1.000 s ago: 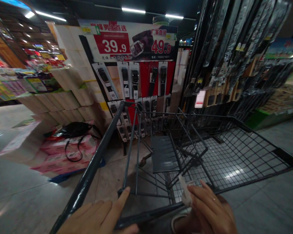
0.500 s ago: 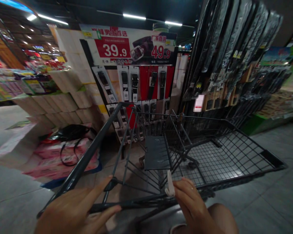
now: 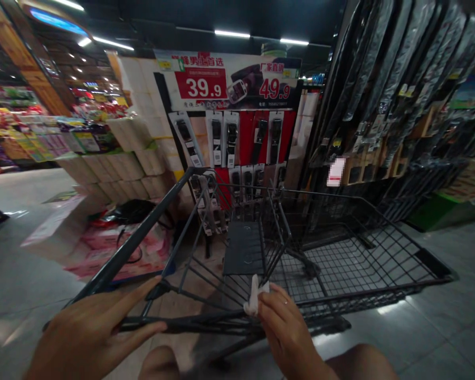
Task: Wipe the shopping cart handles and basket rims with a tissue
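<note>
A dark grey shopping cart (image 3: 324,303) stands sideways in front of me, its basket to the right. At the near left corner, my left hand (image 3: 91,327) straddles the rail, index finger above and thumb below, both stretched straight; its other fingers are hidden. My right hand (image 3: 283,322), with a ring on one finger, pinches a crumpled white tissue (image 3: 253,298) against the cart's near top rail. Behind the tissue is the dark plastic seat flap (image 3: 243,248) of the cart. The cart's handle (image 3: 130,240) slants away on the left.
Belts in packs hang on a display rack (image 3: 228,79) with a price sign behind the cart. Plastic-wrapped belts (image 3: 364,68) hang at right. To the left are stacked paper packs (image 3: 119,166) and pink cartons (image 3: 106,258) with a black bag (image 3: 136,211) on top. My knees show below.
The right hand and tissue have moved left along the near rail. My left hand has shifted left in view, staying at the same cart corner. The background has shifted right as my view turned.
</note>
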`<state>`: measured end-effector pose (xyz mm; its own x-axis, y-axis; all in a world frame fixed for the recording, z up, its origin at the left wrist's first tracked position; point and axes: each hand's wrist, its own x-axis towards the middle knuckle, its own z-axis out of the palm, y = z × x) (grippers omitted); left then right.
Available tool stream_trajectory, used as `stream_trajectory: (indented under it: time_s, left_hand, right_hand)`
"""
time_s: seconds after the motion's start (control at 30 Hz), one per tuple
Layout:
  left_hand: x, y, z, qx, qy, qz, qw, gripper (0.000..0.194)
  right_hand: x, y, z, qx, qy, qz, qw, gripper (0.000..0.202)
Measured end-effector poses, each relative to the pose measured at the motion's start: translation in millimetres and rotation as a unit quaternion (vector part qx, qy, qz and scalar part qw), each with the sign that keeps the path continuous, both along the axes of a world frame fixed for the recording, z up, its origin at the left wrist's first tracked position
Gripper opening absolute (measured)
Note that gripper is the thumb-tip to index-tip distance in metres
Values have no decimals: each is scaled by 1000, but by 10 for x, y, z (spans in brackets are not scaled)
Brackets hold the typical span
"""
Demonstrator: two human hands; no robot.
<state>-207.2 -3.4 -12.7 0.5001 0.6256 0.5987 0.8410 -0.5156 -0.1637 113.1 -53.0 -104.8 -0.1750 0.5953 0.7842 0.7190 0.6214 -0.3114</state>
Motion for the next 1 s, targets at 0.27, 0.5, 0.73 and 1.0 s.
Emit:
stream_trajectory:
  time_s: [0.27, 0.5, 0.73, 1.0]
  left_hand:
    - [-74, 110, 69, 13, 23, 19, 999, 57]
    - [-162, 284, 21, 5, 15, 22, 1000, 59]
    - [-228, 343, 27, -18, 12, 24, 999, 62]
    - [-247, 281, -8, -18, -37, 34, 999, 61]
  right_hand:
    - [468, 42, -207, 11, -32, -21, 999, 27]
    - [1185, -6, -351, 61, -78, -88, 991, 17]
    - [1961, -130, -454, 52, -94, -154, 982, 16]
    - [1876, -230, -377, 31, -4, -146, 989, 13]
